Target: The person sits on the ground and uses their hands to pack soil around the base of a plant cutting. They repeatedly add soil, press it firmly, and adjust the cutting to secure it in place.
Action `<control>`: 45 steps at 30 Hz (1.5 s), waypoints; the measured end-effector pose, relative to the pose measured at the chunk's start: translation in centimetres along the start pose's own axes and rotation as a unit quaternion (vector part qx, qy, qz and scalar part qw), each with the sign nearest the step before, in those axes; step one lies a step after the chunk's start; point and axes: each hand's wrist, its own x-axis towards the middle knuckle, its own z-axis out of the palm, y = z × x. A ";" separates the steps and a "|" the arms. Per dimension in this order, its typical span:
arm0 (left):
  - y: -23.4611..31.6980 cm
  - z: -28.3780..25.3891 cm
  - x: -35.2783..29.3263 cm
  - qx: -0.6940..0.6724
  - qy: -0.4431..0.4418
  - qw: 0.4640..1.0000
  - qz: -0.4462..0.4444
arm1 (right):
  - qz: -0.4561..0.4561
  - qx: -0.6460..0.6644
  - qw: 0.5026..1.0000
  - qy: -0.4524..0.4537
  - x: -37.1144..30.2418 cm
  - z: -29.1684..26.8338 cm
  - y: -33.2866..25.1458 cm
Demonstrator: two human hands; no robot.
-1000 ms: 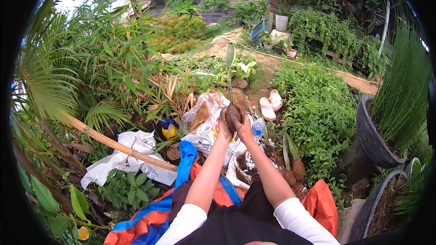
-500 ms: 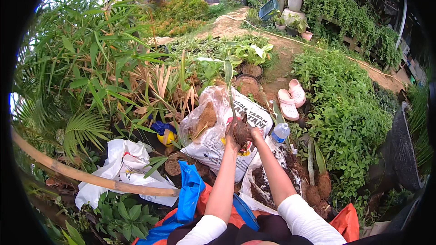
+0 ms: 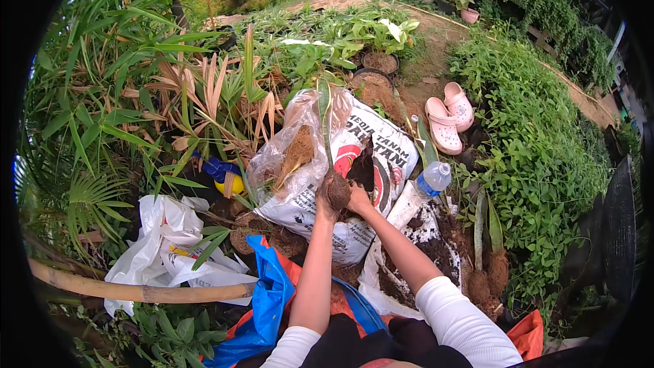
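Note:
A snake plant (image 3: 324, 119) with one long upright leaf stands above the open white sack of planting soil (image 3: 313, 226). Its brown, fibrous root ball (image 3: 336, 191) rests in my left hand (image 3: 326, 208), whose fingers wrap round it from the left and below. At the ball's right side is my right hand (image 3: 358, 200), its bent fingers pressed to the root ball and partly hidden. Dark soil (image 3: 362, 169) shows in the sack's mouth just behind my hands. Clear plastic and a clump of coir (image 3: 298, 153) lie on the sack's left part.
A water bottle (image 3: 434, 178) stands right of the sack, near a torn white bag with dark soil (image 3: 430, 245). Other rooted snake plants (image 3: 496, 269) lie farther right. Pink clogs (image 3: 445, 126) sit beyond. A bamboo pole (image 3: 146, 293) crosses the left; blue-orange tarp (image 3: 270, 286) lies near me.
My view has tipped downward. The root ball has turned and shows a narrower side, with its leaf leaning slightly left. My right hand has shifted along the ball's right side.

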 end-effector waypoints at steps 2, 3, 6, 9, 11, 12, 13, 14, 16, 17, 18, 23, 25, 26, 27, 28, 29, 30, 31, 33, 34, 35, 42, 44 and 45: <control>-0.1 0.3 0.3 0.018 0.019 1.000 0.010 | -0.008 0.025 0.998 -0.053 -0.7 -1.4 -0.1; 0.0 0.4 0.5 0.007 0.010 1.000 0.012 | -0.028 0.049 0.997 -0.055 -1.4 -2.2 -0.3; 0.1 0.7 0.7 -0.014 0.029 0.999 -0.008 | -0.037 0.080 0.996 -0.018 -3.9 -4.2 -0.9; 0.1 1.1 0.8 -0.027 0.061 0.998 -0.017 | 0.026 0.131 0.991 0.016 -4.2 -5.5 -1.2; 0.2 1.2 0.9 -0.042 0.027 0.999 -0.006 | 0.099 0.197 0.972 0.076 -3.1 -6.2 -0.4; 0.3 1.2 0.9 -0.046 0.030 0.998 0.006 | 0.053 0.234 0.966 0.096 -2.3 -6.6 0.1; 0.4 1.3 1.0 -0.048 0.046 0.998 0.008 | 0.052 0.262 0.958 0.103 -1.6 -6.8 0.7; 0.5 1.2 0.9 -0.045 0.020 0.999 0.021 | 0.006 0.253 0.963 0.095 -1.1 -6.8 1.0; 0.9 1.1 0.8 -0.047 0.019 0.999 0.014 | -0.008 0.221 0.974 0.051 -0.5 -6.6 1.4; 1.1 1.0 0.7 -0.042 -0.013 0.999 0.025 | -0.036 0.226 0.973 0.015 -0.4 -6.4 1.4; 1.3 0.9 0.6 -0.049 -0.019 0.998 0.017 | -0.042 0.233 0.971 -0.037 -0.5 -6.1 1.2; 2.0 0.9 0.3 -0.028 0.028 0.999 0.002 | 0.027 0.058 0.991 -0.117 -2.0 -4.7 -0.7; 2.0 1.1 0.1 -0.025 0.012 1.000 0.006 | 0.002 0.062 0.995 -0.080 -2.7 -4.5 -1.4; 2.0 1.2 0.0 -0.018 0.034 0.999 -0.006 | 0.007 0.045 0.996 -0.079 -3.0 -4.6 -1.6; 1.9 1.3 0.0 -0.030 0.018 0.999 0.008 | 0.014 0.022 0.996 -0.082 -3.2 -4.8 -1.8; 1.8 1.5 0.0 -0.040 0.026 0.999 0.013 | 0.014 0.026 0.996 -0.081 -3.5 -4.9 -2.1; 1.7 1.6 0.0 -0.051 0.037 0.998 0.014 | 0.017 0.025 0.996 -0.084 -3.7 -4.9 -2.4; 1.6 1.7 0.1 -0.060 0.039 0.997 0.018 | 0.016 0.028 0.996 -0.078 -3.9 -4.9 -2.7; 1.6 1.8 0.1 -0.070 0.043 0.996 0.019 | 0.014 0.029 0.998 -0.060 -4.1 -4.8 -3.1; 1.5 2.1 0.3 -0.077 0.044 0.996 0.024 | 0.014 0.025 0.999 -0.017 -4.6 -4.4 -3.7; 1.4 2.2 0.3 -0.073 0.042 0.996 0.029 | 0.007 0.026 0.999 0.044 -4.7 -4.1 -3.9; 1.4 2.3 0.3 -0.068 0.056 0.996 0.024 | 0.000 0.048 0.997 0.065 -4.6 -4.2 -3.6; 1.0 2.4 0.3 -0.060 0.043 0.997 0.022 | 0.069 0.214 0.974 0.021 -0.4 -5.6 1.5; 1.0 2.3 0.5 -0.067 0.064 0.996 0.002 | -0.069 0.113 0.991 -0.005 -0.3 -4.4 0.9; 1.0 2.3 0.6 -0.066 0.037 0.997 0.019 | -0.098 0.051 0.993 -0.048 -0.5 -3.7 0.4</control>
